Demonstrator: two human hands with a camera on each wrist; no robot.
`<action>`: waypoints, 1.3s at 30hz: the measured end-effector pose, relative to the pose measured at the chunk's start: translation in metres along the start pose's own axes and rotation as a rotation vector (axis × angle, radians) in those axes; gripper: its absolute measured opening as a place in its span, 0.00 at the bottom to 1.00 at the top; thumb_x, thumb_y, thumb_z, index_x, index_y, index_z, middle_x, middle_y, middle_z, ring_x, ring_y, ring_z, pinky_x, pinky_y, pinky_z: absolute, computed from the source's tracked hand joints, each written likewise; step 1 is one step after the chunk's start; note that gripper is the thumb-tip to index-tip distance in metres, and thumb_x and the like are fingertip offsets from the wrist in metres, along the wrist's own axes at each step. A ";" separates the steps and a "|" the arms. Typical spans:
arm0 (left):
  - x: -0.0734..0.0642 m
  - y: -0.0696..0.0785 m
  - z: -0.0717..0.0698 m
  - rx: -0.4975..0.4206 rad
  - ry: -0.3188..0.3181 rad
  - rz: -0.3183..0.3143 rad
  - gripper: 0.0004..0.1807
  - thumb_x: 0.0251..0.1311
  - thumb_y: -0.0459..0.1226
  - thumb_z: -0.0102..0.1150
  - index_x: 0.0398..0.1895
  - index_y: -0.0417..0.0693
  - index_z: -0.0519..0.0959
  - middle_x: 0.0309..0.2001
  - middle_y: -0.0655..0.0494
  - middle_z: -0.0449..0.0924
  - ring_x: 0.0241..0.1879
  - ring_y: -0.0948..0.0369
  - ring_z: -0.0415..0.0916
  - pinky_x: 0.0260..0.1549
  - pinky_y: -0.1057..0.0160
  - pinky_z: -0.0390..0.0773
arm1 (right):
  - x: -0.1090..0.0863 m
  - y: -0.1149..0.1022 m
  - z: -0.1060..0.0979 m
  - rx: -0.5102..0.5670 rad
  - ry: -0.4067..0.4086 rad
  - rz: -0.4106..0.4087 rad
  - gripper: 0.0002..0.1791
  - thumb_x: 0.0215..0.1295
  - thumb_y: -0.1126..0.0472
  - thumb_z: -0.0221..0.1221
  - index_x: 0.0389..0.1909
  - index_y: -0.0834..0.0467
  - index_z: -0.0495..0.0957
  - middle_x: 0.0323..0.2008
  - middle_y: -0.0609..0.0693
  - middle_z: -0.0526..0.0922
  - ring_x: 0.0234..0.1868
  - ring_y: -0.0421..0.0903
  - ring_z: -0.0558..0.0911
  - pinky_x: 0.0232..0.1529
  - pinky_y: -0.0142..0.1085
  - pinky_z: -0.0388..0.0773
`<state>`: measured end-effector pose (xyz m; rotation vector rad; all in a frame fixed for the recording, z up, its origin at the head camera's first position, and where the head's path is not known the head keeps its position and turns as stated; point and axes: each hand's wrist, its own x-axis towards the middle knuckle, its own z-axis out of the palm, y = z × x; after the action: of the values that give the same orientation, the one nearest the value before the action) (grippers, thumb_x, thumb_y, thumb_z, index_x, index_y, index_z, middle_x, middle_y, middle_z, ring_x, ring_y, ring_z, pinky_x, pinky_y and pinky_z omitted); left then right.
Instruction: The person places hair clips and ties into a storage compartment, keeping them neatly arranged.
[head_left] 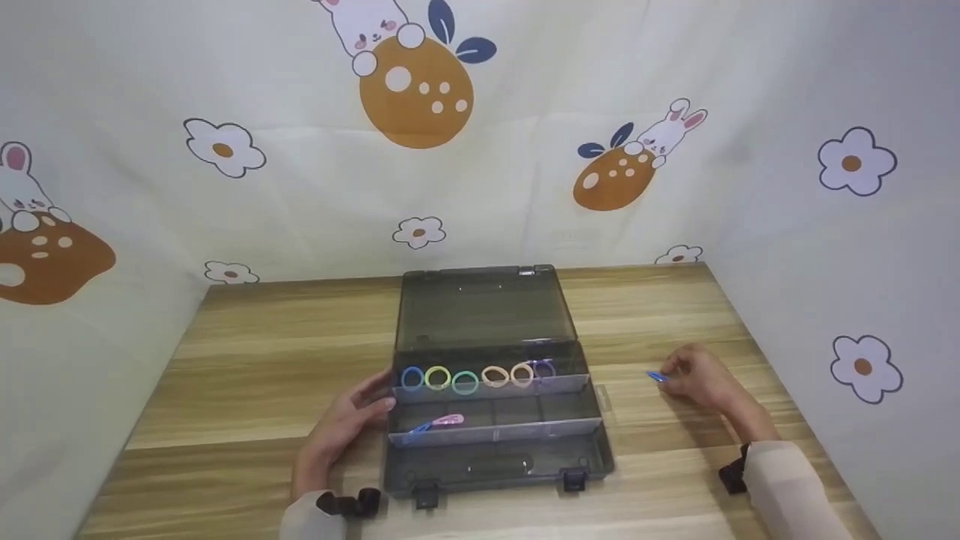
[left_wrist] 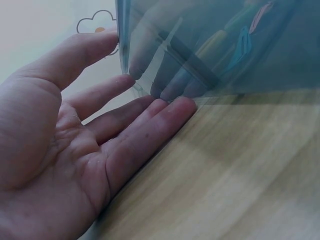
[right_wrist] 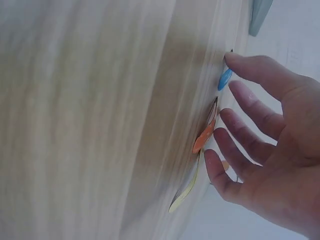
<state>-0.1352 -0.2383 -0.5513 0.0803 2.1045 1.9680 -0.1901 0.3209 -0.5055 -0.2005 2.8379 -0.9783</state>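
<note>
A dark translucent storage box (head_left: 510, 469) sits on the table with its lid folded back. My left hand (head_left: 349, 420) is at the box's left side, fingers extended, fingertips against the wall in the left wrist view. Several coloured hair ties (head_left: 465, 383) stand in a row in the back compartment. A pink hair clip (head_left: 448, 420) and a blue hair clip (head_left: 418, 430) lie in the middle one. Right of the box, my right hand (head_left: 701, 379) has thumb and index at another blue hair clip (right_wrist: 225, 79), with a gap between their tips. Orange (right_wrist: 204, 137) and yellow hair clips (right_wrist: 185, 192) lie beside it under the fingers.
Two black latches stick out at the box's front edge, one being the right latch (head_left: 574, 481). The wooden table (head_left: 262, 375) extends left and right of the box. A patterned cloth (head_left: 300, 202) hangs behind and along both sides.
</note>
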 end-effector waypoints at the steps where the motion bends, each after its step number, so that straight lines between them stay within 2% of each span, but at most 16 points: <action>1: 0.000 0.000 0.000 0.004 0.003 -0.007 0.36 0.66 0.34 0.61 0.75 0.36 0.60 0.73 0.35 0.65 0.72 0.42 0.64 0.57 0.68 0.78 | 0.000 0.000 0.000 0.000 0.007 -0.014 0.10 0.52 0.67 0.72 0.33 0.65 0.82 0.51 0.69 0.77 0.55 0.67 0.75 0.61 0.63 0.70; 5: 0.000 -0.001 0.000 0.020 0.007 -0.023 0.36 0.66 0.36 0.62 0.75 0.37 0.61 0.73 0.37 0.65 0.72 0.43 0.64 0.58 0.68 0.76 | -0.001 -0.001 0.001 -0.013 0.015 -0.053 0.07 0.50 0.68 0.72 0.28 0.64 0.83 0.49 0.69 0.78 0.53 0.67 0.76 0.59 0.62 0.72; 11: 0.001 -0.001 -0.001 -0.027 -0.017 -0.005 0.37 0.66 0.35 0.61 0.76 0.38 0.59 0.74 0.35 0.63 0.72 0.42 0.63 0.55 0.65 0.80 | -0.003 -0.003 0.001 -0.095 0.029 -0.084 0.06 0.51 0.67 0.71 0.30 0.65 0.86 0.49 0.69 0.80 0.52 0.70 0.78 0.56 0.63 0.75; 21: 0.001 0.000 0.000 -0.013 -0.012 -0.018 0.38 0.66 0.36 0.61 0.76 0.37 0.58 0.73 0.34 0.63 0.72 0.42 0.65 0.55 0.64 0.81 | -0.001 0.001 0.005 -0.102 0.043 -0.046 0.05 0.52 0.68 0.68 0.28 0.68 0.86 0.47 0.65 0.83 0.52 0.67 0.80 0.55 0.60 0.77; 27: 0.000 0.000 -0.001 0.000 -0.006 0.002 0.38 0.66 0.36 0.61 0.76 0.35 0.58 0.73 0.33 0.63 0.72 0.41 0.63 0.56 0.66 0.79 | 0.001 0.002 0.006 -0.101 0.061 -0.065 0.05 0.52 0.67 0.68 0.28 0.66 0.86 0.46 0.64 0.83 0.51 0.65 0.81 0.54 0.57 0.78; 33: 0.001 -0.002 -0.002 -0.025 -0.024 0.019 0.38 0.66 0.35 0.61 0.76 0.34 0.58 0.72 0.33 0.64 0.71 0.42 0.65 0.56 0.64 0.80 | 0.001 -0.008 0.006 -0.117 0.056 -0.059 0.06 0.55 0.64 0.69 0.33 0.61 0.87 0.47 0.62 0.86 0.49 0.61 0.84 0.51 0.55 0.80; 39: 0.000 -0.002 -0.002 -0.007 -0.028 0.034 0.37 0.67 0.35 0.60 0.75 0.33 0.57 0.72 0.31 0.63 0.71 0.42 0.65 0.57 0.67 0.78 | 0.000 -0.032 0.006 -0.117 0.142 -0.088 0.05 0.58 0.59 0.68 0.34 0.55 0.87 0.48 0.58 0.87 0.55 0.65 0.82 0.53 0.59 0.78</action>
<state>-0.1358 -0.2405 -0.5529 0.1427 2.0928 1.9815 -0.1860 0.2919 -0.4902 -0.2810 3.0431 -0.8759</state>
